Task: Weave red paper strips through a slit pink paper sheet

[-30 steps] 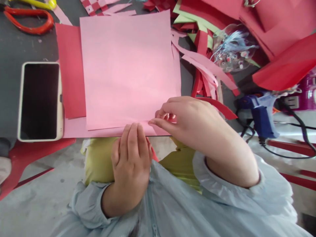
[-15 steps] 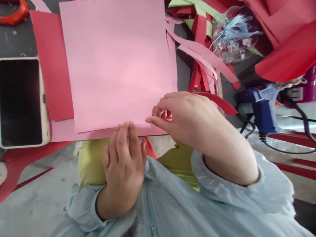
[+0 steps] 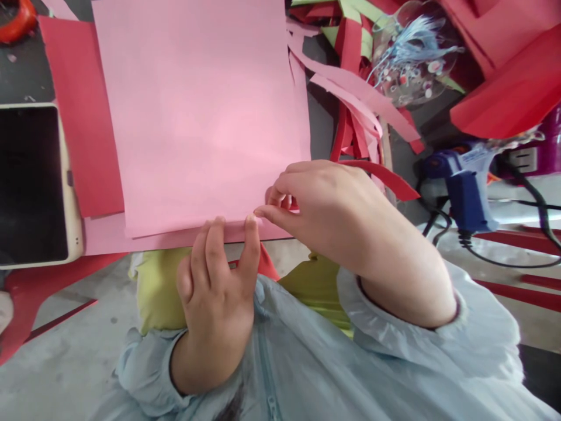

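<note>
A large pink paper sheet (image 3: 197, 117) lies in front of me, its near edge slightly raised in a narrow fold. Under it sits another pink sheet (image 3: 105, 234), showing along the table's near edge. My left hand (image 3: 219, 292) rests its outstretched fingertips on the near edge of the top sheet, the index finger apart from the others. Just right of it, my right hand (image 3: 324, 204) has thumb and curled fingers closed at the same edge, pinching the paper. The curled fingers partly hide what lies between them. Red paper (image 3: 83, 117) sticks out on the left.
At left lies a phone (image 3: 28, 187), with an orange-handled tool (image 3: 20, 26) beyond. Paper strips (image 3: 350, 99), a clear container (image 3: 412, 58) with beads and a blue tassel, and red paper (image 3: 508, 88) crowd the right. A corded blue glue gun (image 3: 471, 199) lies nearer.
My left index finger has spread away from the other fingers toward my right hand. The right hand stays at the paper's edge. The whole view has shifted slightly.
</note>
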### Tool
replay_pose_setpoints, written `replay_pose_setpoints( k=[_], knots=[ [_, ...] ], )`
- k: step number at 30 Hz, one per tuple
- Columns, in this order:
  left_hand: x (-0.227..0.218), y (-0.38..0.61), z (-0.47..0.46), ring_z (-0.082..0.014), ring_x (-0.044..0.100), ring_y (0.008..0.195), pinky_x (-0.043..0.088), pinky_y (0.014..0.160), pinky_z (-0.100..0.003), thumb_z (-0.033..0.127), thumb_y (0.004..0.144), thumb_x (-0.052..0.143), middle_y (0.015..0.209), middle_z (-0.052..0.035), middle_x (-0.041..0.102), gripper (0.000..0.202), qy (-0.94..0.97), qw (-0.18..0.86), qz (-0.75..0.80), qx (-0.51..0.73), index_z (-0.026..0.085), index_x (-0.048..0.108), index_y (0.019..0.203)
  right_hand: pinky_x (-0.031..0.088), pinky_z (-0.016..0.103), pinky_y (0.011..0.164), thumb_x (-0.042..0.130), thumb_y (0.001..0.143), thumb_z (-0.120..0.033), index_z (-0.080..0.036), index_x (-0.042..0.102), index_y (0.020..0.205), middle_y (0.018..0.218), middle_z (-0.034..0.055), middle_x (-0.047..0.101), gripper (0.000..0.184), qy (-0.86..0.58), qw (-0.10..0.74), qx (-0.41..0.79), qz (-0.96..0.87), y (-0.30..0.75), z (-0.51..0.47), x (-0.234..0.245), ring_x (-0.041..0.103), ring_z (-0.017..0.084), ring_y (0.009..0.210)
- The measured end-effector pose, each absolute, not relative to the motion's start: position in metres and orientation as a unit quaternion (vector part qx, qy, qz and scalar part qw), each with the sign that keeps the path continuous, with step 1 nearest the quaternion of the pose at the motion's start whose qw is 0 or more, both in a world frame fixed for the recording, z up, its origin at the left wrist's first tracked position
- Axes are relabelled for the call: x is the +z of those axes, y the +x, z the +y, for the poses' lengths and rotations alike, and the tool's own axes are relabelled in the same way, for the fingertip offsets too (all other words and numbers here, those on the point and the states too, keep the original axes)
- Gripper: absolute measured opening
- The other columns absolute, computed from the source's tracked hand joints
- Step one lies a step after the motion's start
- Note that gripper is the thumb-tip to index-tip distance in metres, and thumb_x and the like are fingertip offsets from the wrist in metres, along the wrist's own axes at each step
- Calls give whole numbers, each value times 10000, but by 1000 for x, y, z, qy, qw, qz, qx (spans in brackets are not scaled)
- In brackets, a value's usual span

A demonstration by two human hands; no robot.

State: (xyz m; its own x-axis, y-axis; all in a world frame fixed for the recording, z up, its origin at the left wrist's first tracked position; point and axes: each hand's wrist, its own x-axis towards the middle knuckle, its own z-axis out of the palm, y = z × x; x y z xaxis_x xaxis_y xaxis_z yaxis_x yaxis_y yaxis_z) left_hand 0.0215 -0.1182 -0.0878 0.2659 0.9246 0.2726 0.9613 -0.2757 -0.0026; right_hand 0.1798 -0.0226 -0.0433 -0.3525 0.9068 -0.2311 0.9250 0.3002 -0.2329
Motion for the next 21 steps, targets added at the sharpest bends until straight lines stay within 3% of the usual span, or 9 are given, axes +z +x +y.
replay_pose_setpoints(
  k=[7,15,21],
  knots=[
    [-92,22,-116,-289,629,1209,391,986,-419,313,944,662,1322,-161,653,472,-789,99,-594,-124,251,580,1405,415,302,680,612,934,-275,-208,710,792,790,52,706,185,568,-5,-181,803,195,-28,-36,662,215,788],
    [-92,27,-114,-289,646,1194,353,1027,-390,302,936,670,1289,-228,680,582,-816,59,-556,-149,23,527,1426,396,291,650,628,921,-272,-225,714,799,834,48,726,156,611,8,-170,773,203,-31,-35,677,226,842],
    [-90,27,-115,-270,642,1204,336,1053,-373,297,942,663,1291,-181,682,615,-808,46,-566,-155,92,482,1493,382,290,652,608,943,-297,-212,705,805,833,52,720,189,606,10,-173,777,204,-32,-39,659,218,833]
  ],
)
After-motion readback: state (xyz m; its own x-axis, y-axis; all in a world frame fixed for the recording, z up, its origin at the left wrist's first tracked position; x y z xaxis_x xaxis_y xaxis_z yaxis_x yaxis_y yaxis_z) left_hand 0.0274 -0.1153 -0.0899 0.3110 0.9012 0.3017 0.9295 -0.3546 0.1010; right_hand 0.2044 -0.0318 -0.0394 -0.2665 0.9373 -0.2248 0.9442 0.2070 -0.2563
